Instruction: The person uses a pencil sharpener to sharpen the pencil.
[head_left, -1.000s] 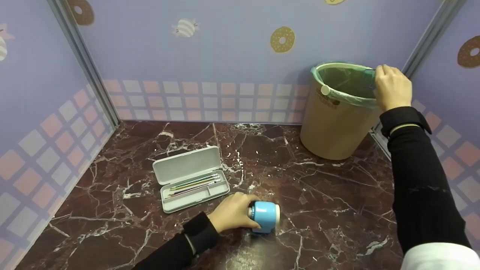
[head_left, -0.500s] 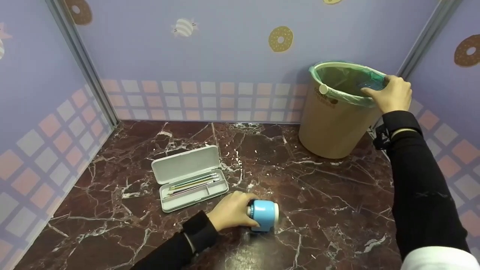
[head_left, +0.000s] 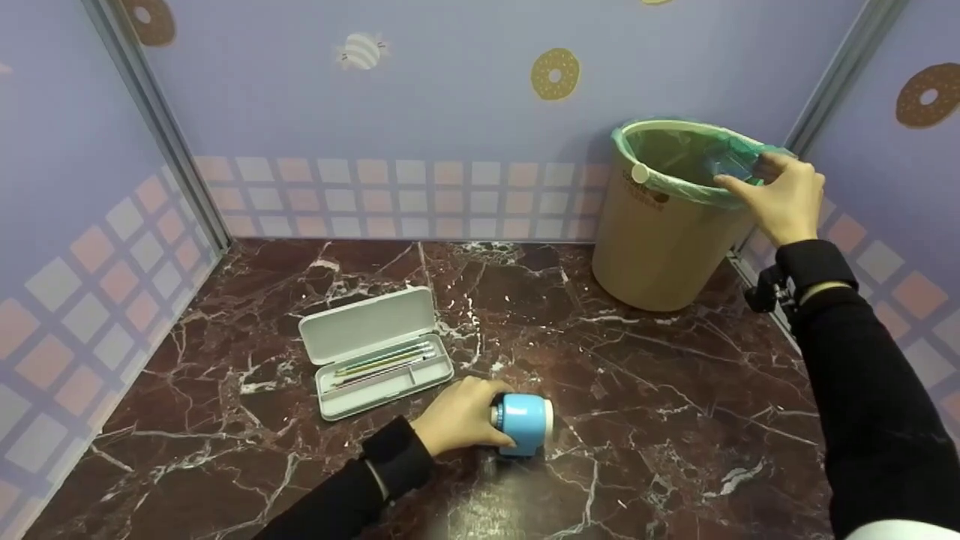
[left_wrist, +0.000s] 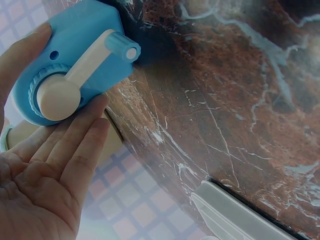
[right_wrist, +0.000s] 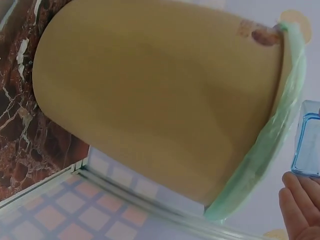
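Note:
My left hand (head_left: 463,415) grips a blue crank pencil sharpener (head_left: 525,421) on the marbled tabletop, thumb on one side and fingers on the other. Its white crank handle (left_wrist: 90,62) faces the palm in the left wrist view. At the upper right, my right hand (head_left: 789,196) holds a clear bluish plastic shavings drawer (head_left: 729,163) between thumb and fingers, at the mouth of a tan trash bin (head_left: 660,247). Part of that drawer (right_wrist: 309,145) shows at the right edge of the right wrist view, above the fingertips.
An open pale pencil case (head_left: 371,367) lies left of the sharpener, with several pencils (head_left: 382,364) inside. A green bag (right_wrist: 270,145) lines the bin's rim. Patterned purple walls (head_left: 450,97) enclose the tabletop at the back and sides. Small pale specks dot the table.
My right hand has turned over at the bin, so the thumb now shows and the drawer has come up toward the rim. The left hand stays on the sharpener.

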